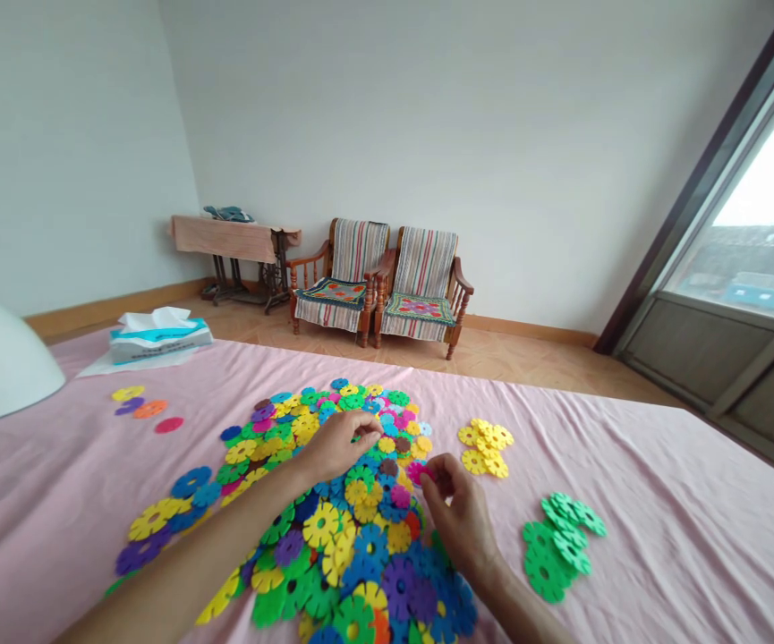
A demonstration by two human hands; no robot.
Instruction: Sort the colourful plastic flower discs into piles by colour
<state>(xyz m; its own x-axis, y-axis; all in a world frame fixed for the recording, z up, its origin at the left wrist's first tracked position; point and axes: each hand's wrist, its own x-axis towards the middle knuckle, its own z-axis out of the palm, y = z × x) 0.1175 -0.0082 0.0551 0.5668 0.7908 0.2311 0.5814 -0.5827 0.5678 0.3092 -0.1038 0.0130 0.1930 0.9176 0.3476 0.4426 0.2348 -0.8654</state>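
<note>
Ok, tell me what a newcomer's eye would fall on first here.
First, the multicoloured heap of notched plastic discs mid-table on the pink cloth, with the left hand over it and the right hand at a magenta disc by its right edge. Next, the yellow cluster and green cluster, both right of the heap. Behind, two wooden armchairs by the wall.

The head camera looks forward and down across the pink cloth (pixel 668 483).
</note>
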